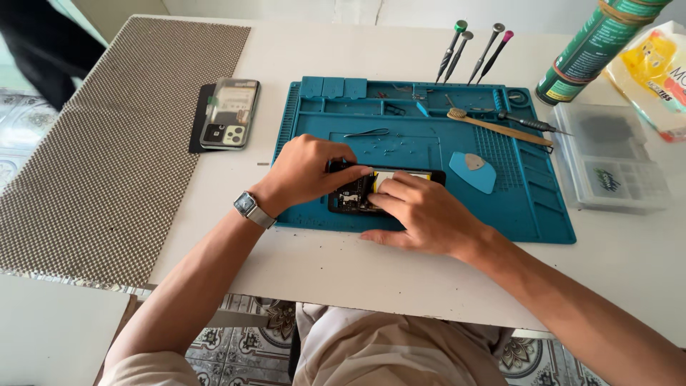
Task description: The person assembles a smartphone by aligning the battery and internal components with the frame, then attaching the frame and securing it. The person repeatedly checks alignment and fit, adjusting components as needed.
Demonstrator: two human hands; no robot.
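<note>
My left hand [309,170] pinches down at the upper end of the opened phone [371,193], fingertips closed on some small part I cannot make out. My right hand [421,212] lies flat over the phone's lower half, pressing it steady on the blue repair mat [457,214] so it cannot slide. Tweezers [366,133], a blue pick [473,171] and a brush [500,127] lie within reach.

A green cylindrical can [593,46] with a dark label band stands at the table's far right corner. Just right of it lies a white and yellow plastic bag [654,71]. Nearer, along the right edge, sits a clear plastic compartment box [614,168] bearing a small label.
</note>
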